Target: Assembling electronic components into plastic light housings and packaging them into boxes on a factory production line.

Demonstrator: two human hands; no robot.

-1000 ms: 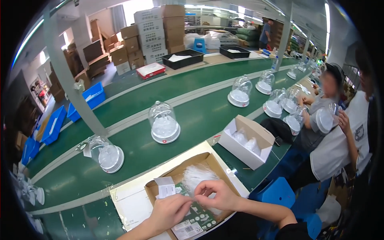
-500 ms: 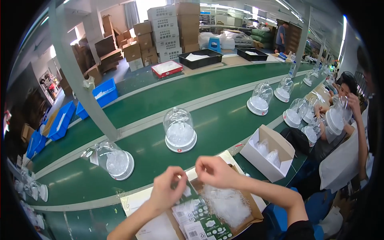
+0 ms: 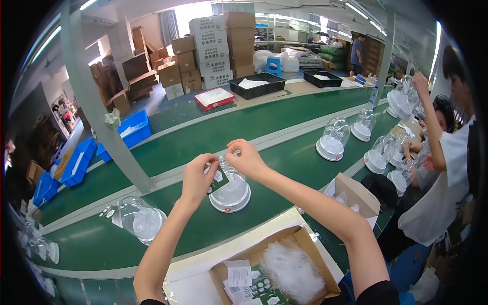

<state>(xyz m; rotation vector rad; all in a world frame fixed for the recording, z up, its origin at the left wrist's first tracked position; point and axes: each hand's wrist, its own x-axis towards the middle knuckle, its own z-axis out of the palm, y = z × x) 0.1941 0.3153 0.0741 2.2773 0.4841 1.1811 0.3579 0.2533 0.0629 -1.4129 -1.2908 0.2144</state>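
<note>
Both my hands are raised over a clear dome jar with a white base (image 3: 230, 202), which stands on the green belt. My left hand (image 3: 197, 178) is closed in a pinch, and a green and white tag card (image 3: 219, 181) hangs at its fingers in front of the dome. My right hand (image 3: 247, 160) pinches at the dome's top; whatever is between its fingers is too thin to make out. Below my arms, a cardboard tray (image 3: 217, 272) holds a pile of fine clear strands (image 3: 292, 269) beside several green and white cards (image 3: 260, 280).
Left of my hands a dome (image 3: 140, 219) lies tilted with a tag card (image 3: 112, 215) at its top. More domes (image 3: 333, 140) stand to the right, near a white box (image 3: 352, 195). A grey post (image 3: 109, 119) rises at left. Co-workers, one in a white shirt (image 3: 432, 203), are at the right.
My hands have moved up and away from above the tray to the top of the dome, bringing a green tag card along. At right, a co-worker's raised arm has shifted with a dome.
</note>
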